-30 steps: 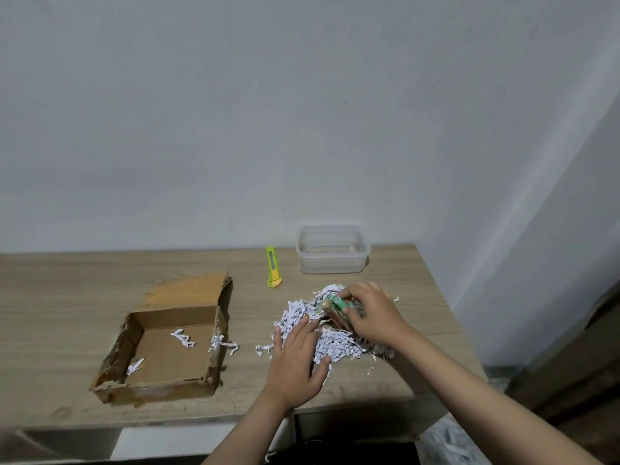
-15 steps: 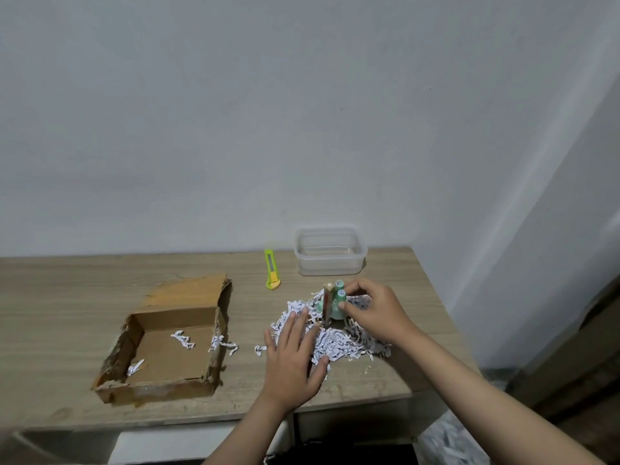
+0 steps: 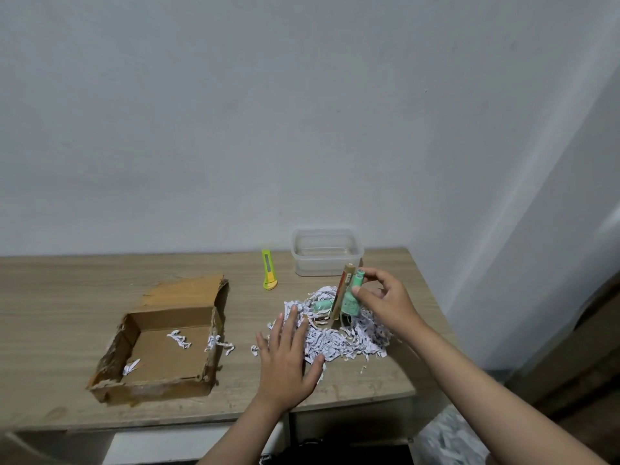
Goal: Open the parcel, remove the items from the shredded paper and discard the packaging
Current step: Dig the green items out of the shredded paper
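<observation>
Items lifted clear of the shredded paper

The right hand (image 3: 382, 302) pinches the green bottles and stick (image 3: 349, 293) above the shredded paper (image 3: 339, 340) on the counter (image 3: 67, 297); the left hand (image 3: 285, 360) lies spread, pinning shreds down.

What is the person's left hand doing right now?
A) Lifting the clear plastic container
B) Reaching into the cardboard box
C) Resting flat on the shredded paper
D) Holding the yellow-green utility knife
C: the left hand lies with straight, spread fingers on the edge of the shredded paper, while the right hand holds the green items up.
</observation>
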